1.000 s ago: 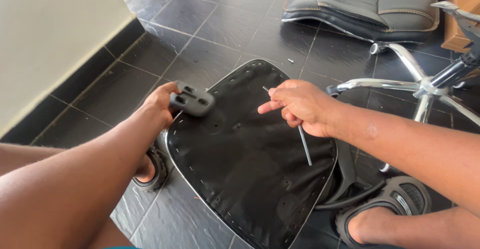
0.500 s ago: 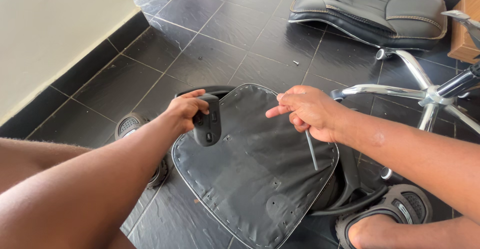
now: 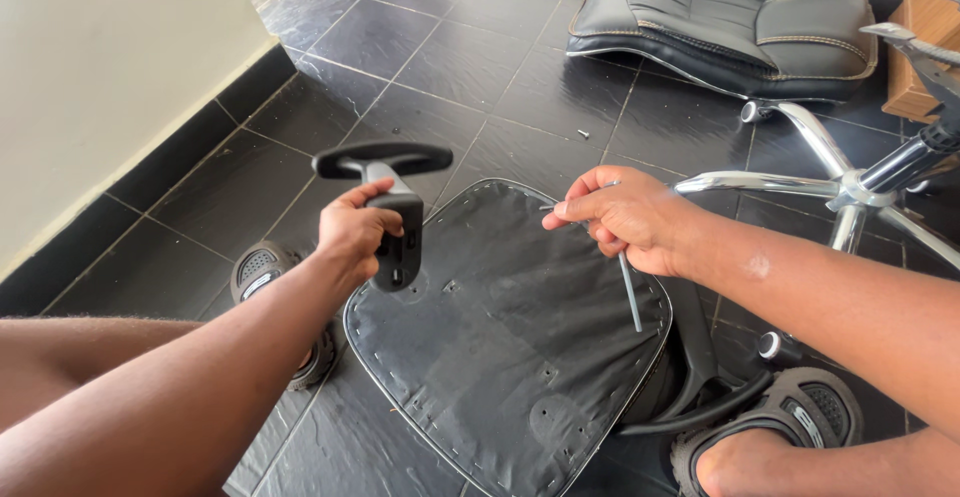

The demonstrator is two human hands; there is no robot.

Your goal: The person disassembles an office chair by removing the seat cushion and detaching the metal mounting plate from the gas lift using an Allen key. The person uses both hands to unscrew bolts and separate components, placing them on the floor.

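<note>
**Two hands over an upside-down chair seat**

The left hand (image 3: 358, 229) is wrapped tight around a black armrest (image 3: 385, 192), holding it up above the left edge of the black chair seat (image 3: 505, 347). The seat lies bottom-up on the dark tile floor (image 3: 420, 77). Past it lie a grey chair back (image 3: 735, 12) and a shiny chair base (image 3: 845, 192). The right hand (image 3: 625, 219) pinches a thin metal key (image 3: 630, 297) over the seat.
</note>
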